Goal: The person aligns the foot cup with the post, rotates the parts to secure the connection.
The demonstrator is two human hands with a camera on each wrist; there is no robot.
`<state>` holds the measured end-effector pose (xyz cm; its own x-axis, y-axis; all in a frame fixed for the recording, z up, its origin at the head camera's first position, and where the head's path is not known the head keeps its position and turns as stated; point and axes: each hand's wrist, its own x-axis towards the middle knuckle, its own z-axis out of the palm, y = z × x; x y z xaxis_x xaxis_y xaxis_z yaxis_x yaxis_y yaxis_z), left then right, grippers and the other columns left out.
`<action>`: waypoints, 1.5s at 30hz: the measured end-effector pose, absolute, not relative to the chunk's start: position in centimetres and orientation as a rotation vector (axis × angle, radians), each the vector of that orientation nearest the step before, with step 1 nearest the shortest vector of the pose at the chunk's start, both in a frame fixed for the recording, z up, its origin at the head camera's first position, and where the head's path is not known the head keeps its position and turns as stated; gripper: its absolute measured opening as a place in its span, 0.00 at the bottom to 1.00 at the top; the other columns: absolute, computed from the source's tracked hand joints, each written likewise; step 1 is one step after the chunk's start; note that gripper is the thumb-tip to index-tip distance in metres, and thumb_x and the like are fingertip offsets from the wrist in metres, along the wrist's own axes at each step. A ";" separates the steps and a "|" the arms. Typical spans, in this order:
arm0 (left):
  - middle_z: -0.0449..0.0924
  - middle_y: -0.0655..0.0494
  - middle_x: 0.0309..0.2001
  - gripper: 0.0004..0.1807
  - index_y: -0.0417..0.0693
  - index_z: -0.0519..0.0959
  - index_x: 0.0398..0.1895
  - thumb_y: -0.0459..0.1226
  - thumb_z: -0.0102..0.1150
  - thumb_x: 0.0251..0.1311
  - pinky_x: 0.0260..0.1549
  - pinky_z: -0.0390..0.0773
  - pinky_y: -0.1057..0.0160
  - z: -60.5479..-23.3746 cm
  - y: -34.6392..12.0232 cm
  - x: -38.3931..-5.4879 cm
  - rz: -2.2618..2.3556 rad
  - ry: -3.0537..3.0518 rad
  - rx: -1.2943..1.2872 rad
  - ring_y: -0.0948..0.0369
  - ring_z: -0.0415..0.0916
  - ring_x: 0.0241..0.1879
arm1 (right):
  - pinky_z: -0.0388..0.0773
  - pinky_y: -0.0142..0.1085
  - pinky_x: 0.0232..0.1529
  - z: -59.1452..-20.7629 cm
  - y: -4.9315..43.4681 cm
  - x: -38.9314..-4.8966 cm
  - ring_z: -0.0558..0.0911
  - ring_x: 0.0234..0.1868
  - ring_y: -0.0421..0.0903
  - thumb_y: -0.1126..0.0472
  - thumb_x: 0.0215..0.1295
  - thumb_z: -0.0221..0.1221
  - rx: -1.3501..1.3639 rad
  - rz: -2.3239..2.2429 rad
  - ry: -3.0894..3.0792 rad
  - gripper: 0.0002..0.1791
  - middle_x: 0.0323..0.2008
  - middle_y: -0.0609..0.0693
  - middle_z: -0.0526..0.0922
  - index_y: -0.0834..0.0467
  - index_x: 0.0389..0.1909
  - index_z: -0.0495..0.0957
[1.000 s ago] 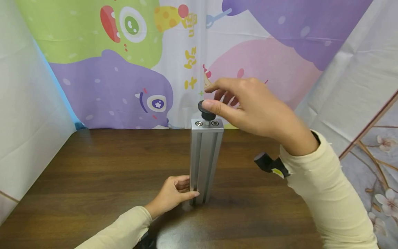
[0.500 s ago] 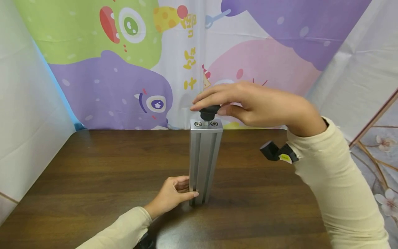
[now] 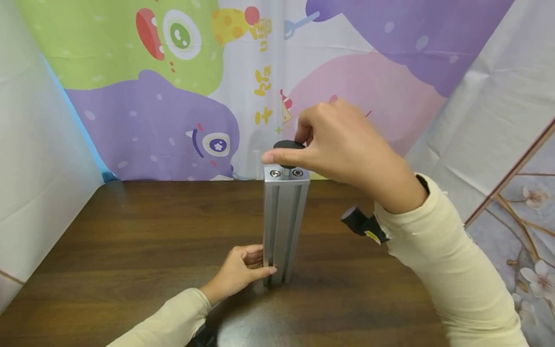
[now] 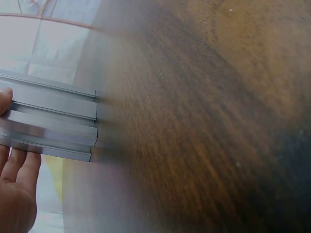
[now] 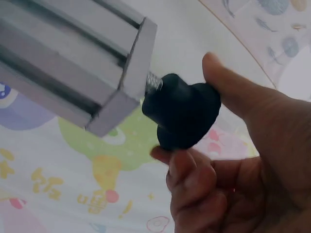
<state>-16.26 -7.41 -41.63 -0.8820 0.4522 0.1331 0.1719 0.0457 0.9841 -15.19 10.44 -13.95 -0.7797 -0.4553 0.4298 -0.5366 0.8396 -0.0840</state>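
A silver slotted aluminium profile (image 3: 283, 217) stands upright on the table. My left hand (image 3: 236, 270) grips it near its foot, thumb on the front and fingers at the far side; the left wrist view shows the slotted faces of the profile (image 4: 53, 111) between them. On its top end sits a black knob (image 3: 288, 144) on a threaded stud (image 5: 154, 81), between two socket screws (image 3: 275, 173). My right hand (image 3: 347, 144) holds the knob by its rim, thumb stretched across the near side and fingers curled behind. Some thread shows between knob and end plate.
The brown wooden table (image 3: 151, 231) reaches back to a printed cartoon curtain (image 3: 173, 120). White cloth (image 3: 39, 159) hangs at the left, and a flowered cloth (image 3: 529, 231) at the right. A black wrist camera (image 3: 362, 224) sticks out from the right sleeve.
My right hand goes from thumb at the knob with fingers lifted, to fingers laid flat across it, to thumb across its near side and wrist turned. The left hand and profile stay put.
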 end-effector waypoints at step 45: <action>0.80 0.43 0.40 0.22 0.32 0.75 0.44 0.32 0.67 0.44 0.41 0.77 0.65 -44.2 -7.5 -17.4 1.959 2.109 0.674 0.57 0.78 0.41 | 0.63 0.34 0.18 -14.1 9.9 -15.7 0.65 0.16 0.42 0.31 0.50 0.52 0.770 0.145 -2.659 0.30 0.12 0.45 0.65 0.55 0.16 0.66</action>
<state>-17.42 -7.49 -44.23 -0.8798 0.4446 0.1682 0.2003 0.0259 0.9794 -15.68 9.89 -14.09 -0.7833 -0.4962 0.3744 -0.5339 0.8455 0.0036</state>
